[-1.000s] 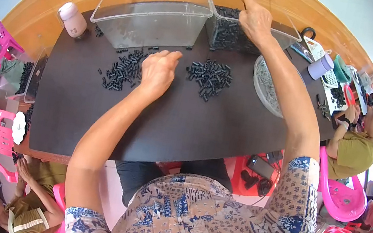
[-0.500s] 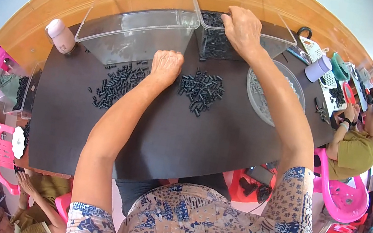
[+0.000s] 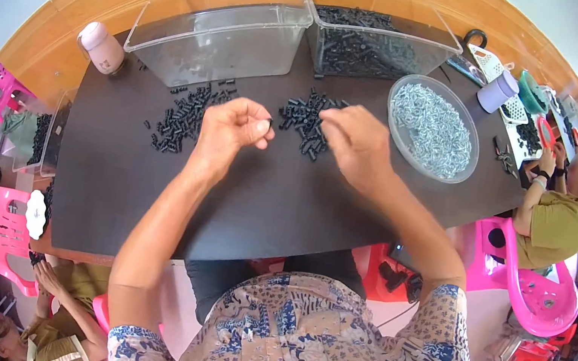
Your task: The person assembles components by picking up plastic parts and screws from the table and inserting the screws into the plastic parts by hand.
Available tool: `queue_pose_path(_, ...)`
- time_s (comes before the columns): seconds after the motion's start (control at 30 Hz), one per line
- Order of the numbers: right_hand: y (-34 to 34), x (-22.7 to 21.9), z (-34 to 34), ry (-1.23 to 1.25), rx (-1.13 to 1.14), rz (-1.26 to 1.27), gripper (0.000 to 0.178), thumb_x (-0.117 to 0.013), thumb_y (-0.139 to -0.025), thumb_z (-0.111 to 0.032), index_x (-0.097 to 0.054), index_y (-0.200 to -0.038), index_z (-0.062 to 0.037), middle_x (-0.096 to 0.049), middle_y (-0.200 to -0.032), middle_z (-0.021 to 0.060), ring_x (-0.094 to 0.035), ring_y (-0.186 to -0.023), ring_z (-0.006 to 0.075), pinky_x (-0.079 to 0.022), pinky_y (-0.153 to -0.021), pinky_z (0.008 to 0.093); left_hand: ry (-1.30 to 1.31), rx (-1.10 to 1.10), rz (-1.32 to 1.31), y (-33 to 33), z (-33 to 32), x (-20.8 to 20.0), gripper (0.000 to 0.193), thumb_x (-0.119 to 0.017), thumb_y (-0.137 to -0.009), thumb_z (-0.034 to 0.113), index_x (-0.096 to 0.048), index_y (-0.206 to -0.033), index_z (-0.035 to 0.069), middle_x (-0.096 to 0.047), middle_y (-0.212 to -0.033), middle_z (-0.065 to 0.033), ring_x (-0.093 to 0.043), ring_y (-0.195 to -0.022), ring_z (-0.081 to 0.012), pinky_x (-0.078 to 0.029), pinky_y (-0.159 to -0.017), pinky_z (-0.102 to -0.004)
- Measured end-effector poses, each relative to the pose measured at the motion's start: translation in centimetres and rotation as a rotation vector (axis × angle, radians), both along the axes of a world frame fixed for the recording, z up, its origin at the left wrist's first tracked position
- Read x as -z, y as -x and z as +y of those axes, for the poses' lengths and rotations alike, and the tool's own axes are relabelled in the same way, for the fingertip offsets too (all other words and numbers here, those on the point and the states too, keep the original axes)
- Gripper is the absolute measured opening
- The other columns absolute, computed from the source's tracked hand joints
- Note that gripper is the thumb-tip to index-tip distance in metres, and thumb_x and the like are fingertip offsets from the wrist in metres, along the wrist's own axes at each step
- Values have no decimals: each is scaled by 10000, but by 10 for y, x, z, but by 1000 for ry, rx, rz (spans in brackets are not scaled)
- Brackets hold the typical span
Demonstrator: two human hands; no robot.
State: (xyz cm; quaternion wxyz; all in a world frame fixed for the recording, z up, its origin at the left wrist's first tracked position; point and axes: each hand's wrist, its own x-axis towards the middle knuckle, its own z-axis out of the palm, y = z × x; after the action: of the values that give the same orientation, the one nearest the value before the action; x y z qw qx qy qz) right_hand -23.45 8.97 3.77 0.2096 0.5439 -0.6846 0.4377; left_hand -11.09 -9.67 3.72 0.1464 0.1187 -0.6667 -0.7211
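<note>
Fingers of left hand (image 3: 231, 127) pinching a small black part (image 3: 269, 123), right hand (image 3: 356, 144) fingertips closing over the black parts pile (image 3: 304, 120) (grip hidden), dark table (image 3: 263, 199).

I am viewing a brightly and evenly lit scene; daylight appears to be entering from the right, where the far edge is washing out pale. Shadows under my hands are lying soft and faint on the dark table (image 3: 150, 188). Glare is showing on the clear plastic bin (image 3: 216, 23) walls and on the round dish (image 3: 396, 133) rim. Fisheye distortion is bending the table edge and wooden wall trim strongly toward the black circular border. The centre is reading sharp; figures near the rim are smearing and losing detail.
</note>
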Motion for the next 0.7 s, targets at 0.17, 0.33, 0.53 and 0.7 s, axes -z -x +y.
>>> queue_pose_path(0.17,-51,-5,-4,-53,-157,-470,134,-644,-737,-11,-628,-869,9,-612,-744,121,-598,-687,266,-469,-622,339,-212,-34,135,-39,33,3,142,-666,-772,-20,-608,-901,-22,-623,-814,-72,-617,-745,-141,-521,-651,-249)
queue_pose_path(0.33,-79,-11,-6,33,-176,-317,101,-635,-716,12,-601,-810,-3,-607,-724,104,-589,-664,255,-464,-596,339,-230,-80,212,-58,52,1,164,-672,-764,-32,-609,-916,-33,-621,-817,-70,-616,-756,-138,-522,-664,-237)
queue_pose_path(0.53,-90,-7,4,53,-175,-272,45,-621,-739,-25,-588,-769,-22,-585,-690,106,-575,-633,278,-450,-574,360,-39,-228,180,-74,77,1,154,-627,-810,-12,-619,-959,-50,-620,-827,-66,-571,-696,-110,-476,-637,-217)
queue_pose_path(0.7,-97,3,15,121,-143,-316,79,-641,-733,14,-613,-804,-5,-573,-666,80,-539,-567,180,-408,-490,287,137,-263,212,-78,92,11,122,-661,-801,19,-633,-904,-40,-564,-809,-23,-508,-663,-82,-435,-615,-205)
